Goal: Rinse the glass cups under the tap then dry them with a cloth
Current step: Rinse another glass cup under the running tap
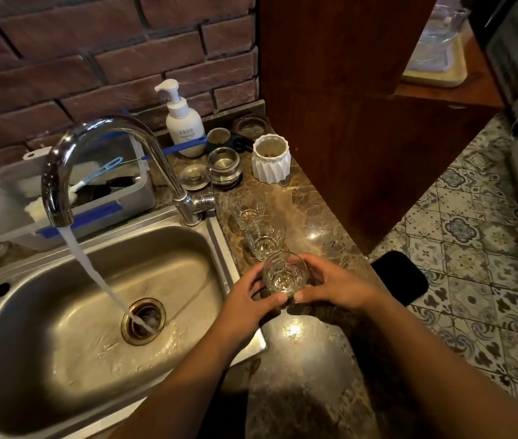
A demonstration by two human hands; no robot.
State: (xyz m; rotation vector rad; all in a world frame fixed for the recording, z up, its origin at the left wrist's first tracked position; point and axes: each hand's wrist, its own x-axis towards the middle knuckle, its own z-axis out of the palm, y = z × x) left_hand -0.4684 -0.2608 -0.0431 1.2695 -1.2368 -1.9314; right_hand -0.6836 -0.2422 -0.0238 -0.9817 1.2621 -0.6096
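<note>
1. Glass cup [285, 275] is in both grips, upright with its mouth toward me. It hangs over the desk [314, 343], just right of the sink [61, 359] rim and well apart from the water.
2. Left grip [251, 299]: my fingers curl round the cup's left side and the thumb lies on its near wall. It is clamped on the cup.
3. Right grip [336, 286]: my fingers wrap the cup's right side and the thumb tip is on the near wall, close to the left thumb. It is also clamped on the cup.
4. Two more cups stand upright on the desk in a row behind the held one. The second cup [264, 237] is just beyond it and the third cup [249, 212] stands near the tap's base. I cannot tell whether these two touch.
5. Tap [70, 153] is running. The stream [93, 270] falls at a slant into the drain [143, 321], and the sink floor around it is wet.
6. At the back of the desk, against the brick wall [61, 58], stand a white pump bottle [184, 122], a metal jar [223, 164] and a white ribbed pot [271, 158].
7. A plastic bin [13, 198] behind the sink holds a blue-handled brush [99, 175].
8. A black object [400, 280] lies past the desk edge, right of my right grip, over the patterned floor tiles [473, 232]. I cannot tell what it is.
</note>
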